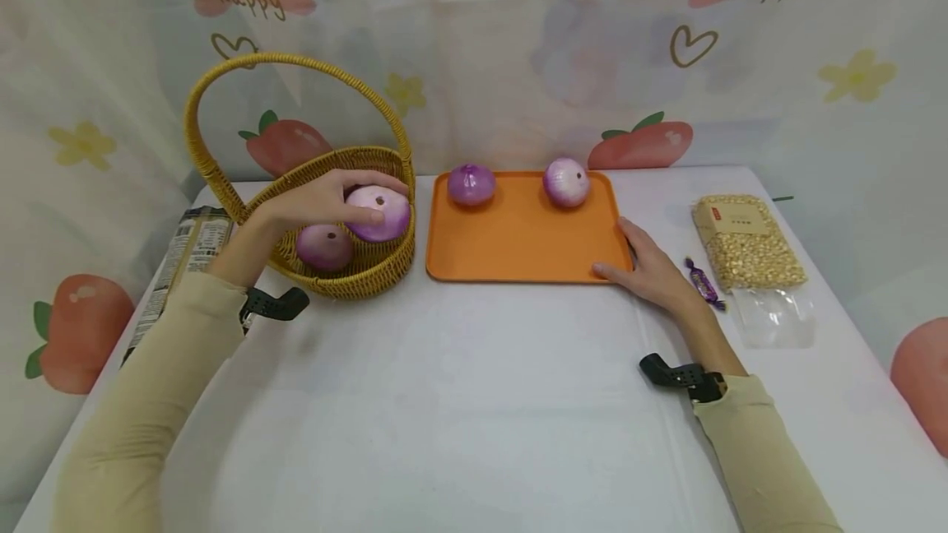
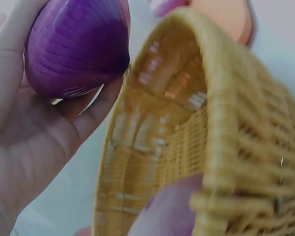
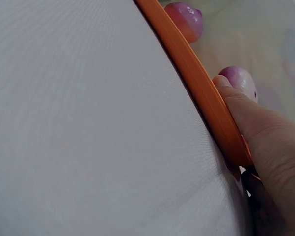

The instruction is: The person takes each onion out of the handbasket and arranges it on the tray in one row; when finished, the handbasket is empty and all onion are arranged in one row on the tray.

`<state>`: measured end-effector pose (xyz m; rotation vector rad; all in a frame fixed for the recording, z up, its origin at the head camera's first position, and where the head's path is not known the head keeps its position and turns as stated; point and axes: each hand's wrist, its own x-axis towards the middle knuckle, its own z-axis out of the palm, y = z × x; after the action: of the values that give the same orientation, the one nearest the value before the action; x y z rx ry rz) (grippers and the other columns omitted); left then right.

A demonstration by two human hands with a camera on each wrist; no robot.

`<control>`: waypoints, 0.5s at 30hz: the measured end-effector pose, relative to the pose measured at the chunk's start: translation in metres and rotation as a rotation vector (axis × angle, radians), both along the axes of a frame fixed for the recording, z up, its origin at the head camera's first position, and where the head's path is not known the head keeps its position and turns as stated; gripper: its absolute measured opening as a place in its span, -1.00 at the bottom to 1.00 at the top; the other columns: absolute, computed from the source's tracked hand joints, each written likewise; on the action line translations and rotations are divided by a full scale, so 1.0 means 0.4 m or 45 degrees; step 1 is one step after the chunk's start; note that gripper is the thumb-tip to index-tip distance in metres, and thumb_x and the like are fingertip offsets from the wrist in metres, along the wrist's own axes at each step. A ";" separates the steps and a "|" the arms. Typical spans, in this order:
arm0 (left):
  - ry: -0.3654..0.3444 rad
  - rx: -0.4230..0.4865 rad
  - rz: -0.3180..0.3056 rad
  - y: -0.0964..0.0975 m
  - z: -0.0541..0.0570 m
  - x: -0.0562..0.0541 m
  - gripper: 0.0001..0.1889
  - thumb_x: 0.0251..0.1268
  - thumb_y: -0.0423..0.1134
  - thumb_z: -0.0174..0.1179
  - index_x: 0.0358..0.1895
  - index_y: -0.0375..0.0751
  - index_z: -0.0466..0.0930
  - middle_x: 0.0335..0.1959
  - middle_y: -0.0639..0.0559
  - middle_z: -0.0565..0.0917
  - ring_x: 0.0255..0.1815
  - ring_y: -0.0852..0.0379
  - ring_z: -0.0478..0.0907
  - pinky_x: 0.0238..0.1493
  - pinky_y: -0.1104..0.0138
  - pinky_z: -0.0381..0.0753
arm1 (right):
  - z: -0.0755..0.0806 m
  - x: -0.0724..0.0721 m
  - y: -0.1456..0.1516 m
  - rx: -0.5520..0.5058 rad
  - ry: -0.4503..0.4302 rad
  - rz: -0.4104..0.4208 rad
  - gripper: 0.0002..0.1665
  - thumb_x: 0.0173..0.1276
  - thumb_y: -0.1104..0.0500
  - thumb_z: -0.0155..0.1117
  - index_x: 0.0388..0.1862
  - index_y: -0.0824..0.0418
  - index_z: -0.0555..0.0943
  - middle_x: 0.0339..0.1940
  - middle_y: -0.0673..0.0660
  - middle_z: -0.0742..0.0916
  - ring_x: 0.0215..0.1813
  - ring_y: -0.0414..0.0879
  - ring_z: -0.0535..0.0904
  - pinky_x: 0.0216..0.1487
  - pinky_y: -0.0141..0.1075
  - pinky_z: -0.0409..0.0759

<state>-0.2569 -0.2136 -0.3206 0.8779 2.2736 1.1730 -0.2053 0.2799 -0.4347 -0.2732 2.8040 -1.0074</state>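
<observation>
Left of centre in the head view, your left hand [image 1: 318, 200] is curling its fingers round a purple onion [image 1: 388, 219] above the wicker basket [image 1: 370, 280], while your right hand [image 1: 657, 271], right of centre, is pinching the orange tray [image 1: 518, 241] at its lower-right corner.

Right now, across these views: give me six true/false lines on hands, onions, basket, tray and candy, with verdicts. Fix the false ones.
1. The left hand holds an onion. True.
2. The right hand touches the orange tray. True.
3. Three onions lie on the tray. False: two do, a purple onion and a paler onion.
4. An unheld onion lies in the wicker basket. True.
5. In the head view, the basket stands right of the tray. False: it stands left of it.
6. The wrapped candy lies on the tray. False: it lies on the tabletop, beside the bag of yellow kernels.
</observation>
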 end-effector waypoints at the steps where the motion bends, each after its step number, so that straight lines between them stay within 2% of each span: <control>1: 0.008 0.001 -0.013 0.008 0.001 0.004 -0.48 0.28 -0.20 0.27 0.32 0.02 0.45 0.26 0.15 0.53 0.17 0.13 0.46 0.11 0.41 0.56 | 0.000 0.000 0.000 -0.001 0.000 0.001 0.20 0.28 -0.19 0.30 0.59 0.26 -0.17 0.59 0.38 0.03 0.58 0.31 -0.08 0.52 0.21 -0.06; 4: 0.004 0.014 -0.033 0.035 0.009 0.021 -0.49 0.27 -0.18 0.28 0.31 0.10 0.47 0.27 0.19 0.52 0.19 0.14 0.46 0.13 0.38 0.57 | -0.001 0.000 0.001 -0.003 0.002 0.001 0.20 0.28 -0.19 0.30 0.59 0.26 -0.17 0.59 0.38 0.03 0.58 0.32 -0.08 0.52 0.21 -0.06; 10: -0.088 0.099 -0.056 0.108 0.010 0.063 -0.50 0.24 -0.18 0.30 0.27 0.17 0.49 0.22 0.11 0.53 0.15 0.03 0.45 0.11 0.21 0.59 | 0.000 0.003 -0.001 -0.010 0.003 0.000 0.19 0.28 -0.18 0.31 0.59 0.27 -0.16 0.58 0.38 0.04 0.58 0.32 -0.08 0.52 0.21 -0.07; 15: -0.074 0.091 0.025 0.170 -0.003 0.089 -0.51 0.20 -0.06 0.33 0.23 0.23 0.51 0.13 0.07 0.54 0.08 0.01 0.48 0.04 0.19 0.61 | 0.003 0.002 -0.001 0.001 -0.007 -0.008 0.20 0.27 -0.20 0.30 0.59 0.25 -0.17 0.59 0.36 0.03 0.59 0.30 -0.08 0.52 0.20 -0.07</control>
<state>-0.2213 -0.1455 -0.3218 0.8384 2.2105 1.2790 -0.2045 0.2795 -0.4334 -0.2610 2.8017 -1.0070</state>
